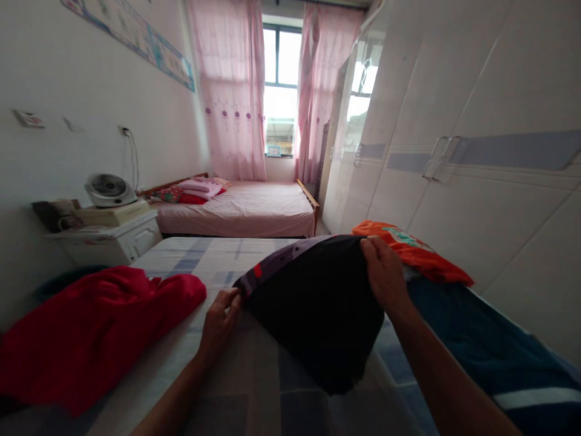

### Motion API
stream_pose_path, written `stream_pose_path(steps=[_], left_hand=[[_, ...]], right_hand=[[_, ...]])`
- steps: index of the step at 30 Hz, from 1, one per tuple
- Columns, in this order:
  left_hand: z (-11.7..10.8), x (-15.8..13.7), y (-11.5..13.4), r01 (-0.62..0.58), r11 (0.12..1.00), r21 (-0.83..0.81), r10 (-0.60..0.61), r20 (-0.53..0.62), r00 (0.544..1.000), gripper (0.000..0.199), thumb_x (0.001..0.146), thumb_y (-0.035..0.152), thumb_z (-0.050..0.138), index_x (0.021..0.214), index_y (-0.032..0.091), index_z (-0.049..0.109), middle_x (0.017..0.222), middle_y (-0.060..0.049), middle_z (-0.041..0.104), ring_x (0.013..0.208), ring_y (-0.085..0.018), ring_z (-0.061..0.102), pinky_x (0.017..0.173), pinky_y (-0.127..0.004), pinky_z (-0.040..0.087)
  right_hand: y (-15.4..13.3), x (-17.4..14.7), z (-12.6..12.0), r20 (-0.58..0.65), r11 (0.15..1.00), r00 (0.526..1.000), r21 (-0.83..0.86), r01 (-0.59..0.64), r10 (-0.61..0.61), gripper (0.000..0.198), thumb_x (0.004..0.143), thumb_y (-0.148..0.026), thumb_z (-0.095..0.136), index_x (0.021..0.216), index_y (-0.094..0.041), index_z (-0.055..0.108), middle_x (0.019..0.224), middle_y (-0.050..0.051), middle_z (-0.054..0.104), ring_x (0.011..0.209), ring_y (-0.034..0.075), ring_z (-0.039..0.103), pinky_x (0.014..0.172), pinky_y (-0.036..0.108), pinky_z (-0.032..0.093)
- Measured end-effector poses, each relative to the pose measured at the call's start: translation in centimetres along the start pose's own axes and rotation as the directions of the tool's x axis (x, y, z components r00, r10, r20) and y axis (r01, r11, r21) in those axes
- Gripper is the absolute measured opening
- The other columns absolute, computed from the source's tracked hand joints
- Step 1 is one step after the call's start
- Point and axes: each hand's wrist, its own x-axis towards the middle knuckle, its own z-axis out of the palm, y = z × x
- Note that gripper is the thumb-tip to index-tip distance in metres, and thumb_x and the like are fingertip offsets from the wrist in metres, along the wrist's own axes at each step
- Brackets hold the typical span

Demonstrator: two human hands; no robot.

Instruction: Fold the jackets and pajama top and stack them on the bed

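A black garment (313, 303) with a purple-grey patterned strip and a small red patch along its far edge is stretched between my two hands over the near bed. My left hand (221, 318) is closed on its left corner, the fingers pinching the cloth. At the upper right corner, my right hand (384, 269) grips the edge with its fingers closed. The lower part of the cloth hangs down towards me. What kind of garment it is, I cannot make out.
A red garment (100, 327) lies to the left on the checked bed sheet (227, 254). To the right are an orange garment (413, 251) and dark teal clothing (472, 339), beside a white wardrobe (490, 224). Beyond stand a pink bed (254, 209) and a fan (109, 189).
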Motion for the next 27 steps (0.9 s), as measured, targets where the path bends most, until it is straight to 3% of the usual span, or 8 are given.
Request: stream_pose_path(steps=[4, 6, 9, 12, 16, 20, 23, 27], left_hand=[[-1.9, 0.4, 3.0, -0.020, 0.998, 0.052, 0.030, -0.204, 0.978, 0.031, 0.091, 0.036, 0.036, 0.115, 0.021, 0.049, 0.107, -0.008, 0.059, 0.099, -0.022, 0.058, 0.090, -0.039, 0.046], [-2.0, 0.2, 5.1, -0.183, 0.976, 0.120, 0.192, -0.065, 0.979, 0.028, 0.089, 0.037, 0.043, 0.112, 0.024, 0.054, 0.111, -0.008, 0.058, 0.105, -0.024, 0.055, 0.095, -0.042, 0.042], [-0.2, -0.5, 8.3, -0.393, 0.910, 0.133, 0.347, 0.274, 0.897, 0.033, 0.084, 0.042, 0.054, 0.114, 0.030, 0.057, 0.121, -0.008, 0.056, 0.113, -0.027, 0.051, 0.097, -0.043, 0.041], [3.1, -0.9, 10.1, -0.353, 0.907, 0.230, 0.226, 0.441, 0.869, 0.043, 0.075, 0.042, 0.065, 0.114, 0.025, 0.057, 0.122, -0.012, 0.055, 0.112, -0.031, 0.051, 0.092, -0.046, 0.044], [6.6, -0.8, 9.9, -0.196, 0.906, 0.374, 0.011, 0.442, 0.897, 0.022, 0.078, 0.028, 0.060, 0.097, 0.016, 0.061, 0.100, -0.016, 0.059, 0.096, -0.030, 0.058, 0.080, -0.043, 0.048], [7.5, -1.1, 9.6, -0.183, 0.909, 0.374, 0.020, 0.399, 0.917, 0.059, 0.077, 0.048, 0.059, 0.125, 0.015, 0.049, 0.125, -0.024, 0.048, 0.114, -0.038, 0.048, 0.086, -0.048, 0.044], [7.4, -1.3, 10.2, -0.210, 0.909, 0.359, 0.046, 0.416, 0.908, 0.074, 0.069, 0.063, 0.060, 0.126, 0.017, 0.049, 0.131, -0.024, 0.044, 0.118, -0.041, 0.043, 0.088, -0.053, 0.042], [8.1, -1.0, 11.2, -0.179, 0.911, 0.372, -0.014, 0.460, 0.888, 0.027, 0.075, 0.029, 0.062, 0.098, 0.016, 0.060, 0.108, -0.020, 0.057, 0.105, -0.034, 0.051, 0.083, -0.046, 0.044]], right_hand=[[5.8, -1.3, 4.2, 0.253, 0.987, 0.954, -0.066, -0.149, 0.161, 0.034, 0.085, -0.049, 0.038, 0.068, -0.022, 0.050, 0.060, -0.002, 0.052, 0.061, 0.015, 0.049, 0.061, 0.026, 0.036], [8.7, -2.3, 5.0, 0.338, 0.982, 0.921, -0.065, -0.180, 0.191, 0.035, 0.082, -0.050, 0.040, 0.067, -0.022, 0.055, 0.062, -0.001, 0.058, 0.063, 0.017, 0.054, 0.061, 0.027, 0.039], [12.6, -3.7, 5.2, 0.341, 0.967, 0.905, -0.086, -0.239, 0.254, 0.040, 0.081, -0.049, 0.034, 0.071, -0.021, 0.060, 0.068, 0.002, 0.065, 0.068, 0.019, 0.059, 0.064, 0.028, 0.042], [15.1, -4.9, 5.0, 0.297, 0.942, 0.894, -0.120, -0.314, 0.336, 0.040, 0.080, -0.047, 0.032, 0.074, -0.021, 0.061, 0.070, 0.004, 0.066, 0.067, 0.020, 0.060, 0.062, 0.029, 0.044], [16.0, -5.9, 5.0, 0.314, 0.937, 0.883, -0.116, -0.329, 0.349, 0.035, 0.078, -0.047, 0.038, 0.078, -0.021, 0.062, 0.076, 0.005, 0.068, 0.073, 0.021, 0.061, 0.066, 0.029, 0.043], [15.2, -6.1, 5.0, 0.349, 0.943, 0.877, -0.088, -0.320, 0.330, 0.031, 0.078, -0.047, 0.042, 0.078, -0.024, 0.063, 0.081, 0.004, 0.069, 0.079, 0.022, 0.061, 0.069, 0.028, 0.041], [14.5, -6.0, 4.9, 0.384, 0.939, 0.861, -0.049, -0.341, 0.333, 0.027, 0.076, -0.045, 0.047, 0.072, -0.024, 0.063, 0.074, 0.003, 0.068, 0.075, 0.022, 0.060, 0.067, 0.028, 0.040], [14.1, -6.2, 5.0, 0.457, 0.915, 0.826, 0.062, -0.399, 0.330, 0.027, 0.074, -0.046, 0.052, 0.070, -0.022, 0.064, 0.070, 0.002, 0.067, 0.073, 0.021, 0.061, 0.064, 0.027, 0.041]])
